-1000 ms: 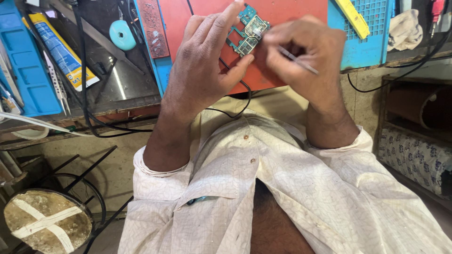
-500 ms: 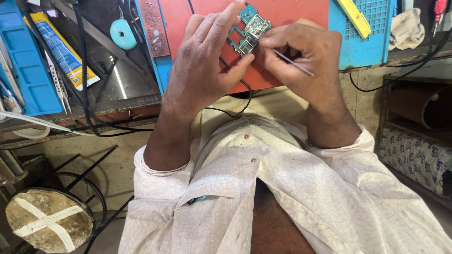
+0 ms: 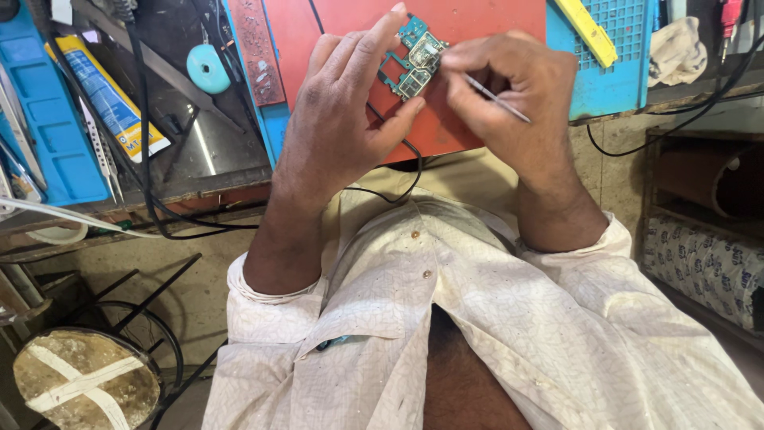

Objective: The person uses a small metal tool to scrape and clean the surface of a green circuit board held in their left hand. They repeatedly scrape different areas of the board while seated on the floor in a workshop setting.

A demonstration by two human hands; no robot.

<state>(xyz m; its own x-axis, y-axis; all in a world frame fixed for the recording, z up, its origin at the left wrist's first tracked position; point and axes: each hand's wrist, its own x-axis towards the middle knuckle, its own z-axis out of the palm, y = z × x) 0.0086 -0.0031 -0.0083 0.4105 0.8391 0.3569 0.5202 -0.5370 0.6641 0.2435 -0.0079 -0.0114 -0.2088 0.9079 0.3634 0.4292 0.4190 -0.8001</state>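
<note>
Teal and silver, the small circuit board [image 3: 412, 60] sits pinched in my left hand [image 3: 344, 119], thumb under its lower edge and forefinger along its top. My right hand [image 3: 509, 91] closes on thin metal tweezers [image 3: 495, 99], fingers pressed together, the tip hidden behind them at the board's right side. Behind the board lies a red work mat [image 3: 477, 20]. Left of the board sits a round teal tape roll [image 3: 208, 68], farther left a blue-and-yellow tube [image 3: 111, 97]. Right of the board lies a blue grid tray [image 3: 617, 56].
</note>
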